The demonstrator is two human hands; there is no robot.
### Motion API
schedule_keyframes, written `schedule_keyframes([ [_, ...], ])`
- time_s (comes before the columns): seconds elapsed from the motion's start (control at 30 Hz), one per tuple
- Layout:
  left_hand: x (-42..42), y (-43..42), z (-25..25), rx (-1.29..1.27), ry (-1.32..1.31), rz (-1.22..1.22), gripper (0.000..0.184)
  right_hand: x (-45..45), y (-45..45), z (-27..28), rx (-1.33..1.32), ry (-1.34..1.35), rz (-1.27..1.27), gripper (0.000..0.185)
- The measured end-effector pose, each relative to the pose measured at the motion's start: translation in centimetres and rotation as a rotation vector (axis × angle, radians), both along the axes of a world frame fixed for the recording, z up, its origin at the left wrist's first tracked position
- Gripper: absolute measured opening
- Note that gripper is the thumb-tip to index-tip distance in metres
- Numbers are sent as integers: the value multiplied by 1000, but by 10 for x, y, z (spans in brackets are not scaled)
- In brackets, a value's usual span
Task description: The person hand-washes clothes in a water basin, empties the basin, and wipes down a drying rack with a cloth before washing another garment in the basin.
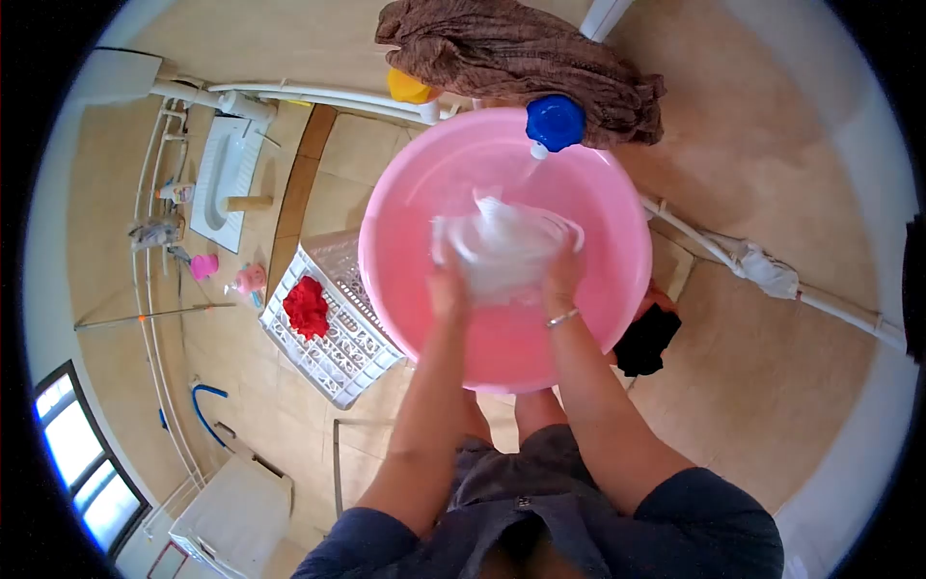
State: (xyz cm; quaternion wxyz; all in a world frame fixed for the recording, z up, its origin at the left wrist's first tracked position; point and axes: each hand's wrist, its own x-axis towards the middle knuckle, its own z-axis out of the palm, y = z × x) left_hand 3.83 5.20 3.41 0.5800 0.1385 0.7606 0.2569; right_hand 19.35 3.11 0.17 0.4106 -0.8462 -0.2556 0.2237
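Observation:
In the head view, a wide pink basin [395, 289] holds water and a bunched white cloth [506, 251]. My left hand [449, 288] grips the cloth's left side, slightly blurred. On its right side is my right hand [561, 275], its fingers closed on the fabric and partly hidden by it; a bracelet circles that wrist. Over the basin's far rim sits a blue tap knob [556, 123] with a short white spout [539, 151]; a thin stream seems to fall from it.
Brown crinkled fabric [511, 58] hangs behind the basin beside a yellow object [410, 87]. A white plastic crate [357, 362] bearing a red cloth [307, 308] stands left; a black cloth [647, 341] lies right. Farther left are a squat toilet [225, 183] and a pink bottle [250, 279].

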Motion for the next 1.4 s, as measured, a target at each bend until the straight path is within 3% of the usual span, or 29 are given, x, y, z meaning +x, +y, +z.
schedule_keyframes([
  [0.03,-12,1,-14,-25,59,-38,56,17,-15,-6,5,-9,5,42],
  [0.07,-23,1,-28,-52,118,-76,57,33,-30,-11,-174,109,158,38],
  [0.1,-30,-3,-32,95,164,31,61,37,-33,-3,-357,229,314,39],
  [0.13,-34,-7,-39,241,213,143,67,40,-32,3,-356,228,324,39],
  [0.17,-33,-8,-48,240,217,152,67,37,-22,33,-495,-104,530,39],
  [0.2,-30,-8,-57,118,395,9,65,31,-16,47,-625,-440,725,39],
  [0.23,-26,-8,-63,-4,569,-140,63,27,-8,42,-623,-434,725,39],
  [0.27,-14,-5,-39,178,427,-119,59,24,10,33,-429,-584,661,40],
  [0.3,-13,-4,-51,179,430,-123,59,20,25,28,-235,-727,593,42],
  [0.37,-11,-4,-81,160,480,-418,54,-3,47,25,-109,-662,673,42],
  [0.4,-1,-5,-66,289,595,-427,47,-10,53,22,21,-597,755,43],
  [0.47,-14,-3,-104,229,520,-467,44,-14,52,-6,-92,-572,913,40],
  [0.53,-23,-6,-112,160,451,-515,40,-17,47,-14,-212,-526,1065,38],
  [0.6,-19,4,-76,292,75,59,34,-7,50,7,-554,-536,1088,32],
  [0.73,-23,15,19,256,-182,-191,35,6,44,50,-614,-613,1066,33],
  [0.8,-11,17,75,298,-413,-255,37,5,38,75,-269,-813,1004,37],
  [0.83,-6,21,101,307,-415,-253,37,5,43,76,-264,-821,1004,37],
  [0.9,-2,26,142,329,-701,-389,37,6,52,72,51,-40,1413,37],
  [0.97,-8,39,159,292,-767,-540,39,4,52,80,236,294,1322,36],
  [1.07,-17,51,217,402,-502,-900,36,20,63,106,201,83,1312,34],
  [1.13,-38,55,232,503,-409,-1017,34,37,66,135,98,187,949,31],
  [1.2,-47,51,235,608,-315,-1127,33,49,59,147,179,212,831,29],
  [1.27,-51,37,219,672,-111,-1219,36,61,48,145,252,235,712,29],
  [1.3,-44,27,192,774,-47,-1209,38,66,40,132,164,90,718,29],
  [1.33,-29,20,182,604,-22,-1245,41,70,34,117,75,-55,722,30],
  [1.4,-11,-2,115,728,-41,-1265,47,76,22,70,-14,0,666,30],
])
